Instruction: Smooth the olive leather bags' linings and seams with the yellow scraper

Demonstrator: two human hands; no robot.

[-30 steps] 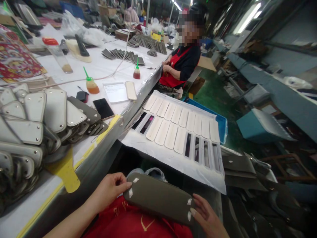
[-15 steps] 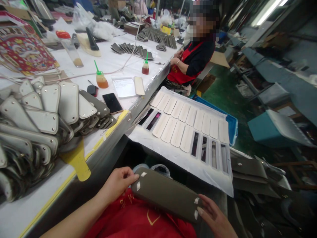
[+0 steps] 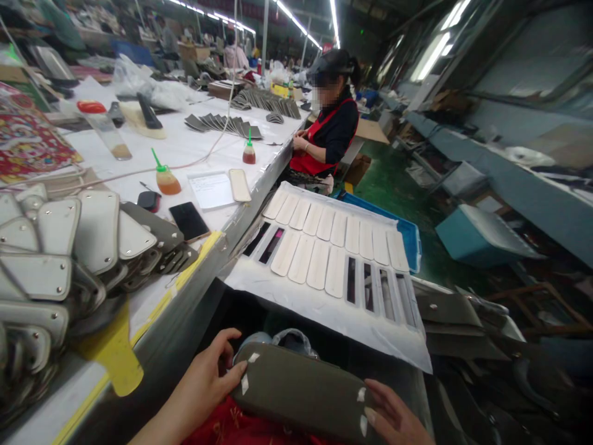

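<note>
Olive panel (image 3: 301,390), now lower in view, held by left hand (image 3: 209,369) and right hand (image 3: 393,409).

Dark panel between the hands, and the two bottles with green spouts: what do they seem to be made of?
Dark panel: perhaps leather or imitation leather, smooth and matte, with only a dull sheen; which one can't be told.
Nearer bottle and farther bottle: likely translucent plastic, since amber liquid shows through the walls.
</note>
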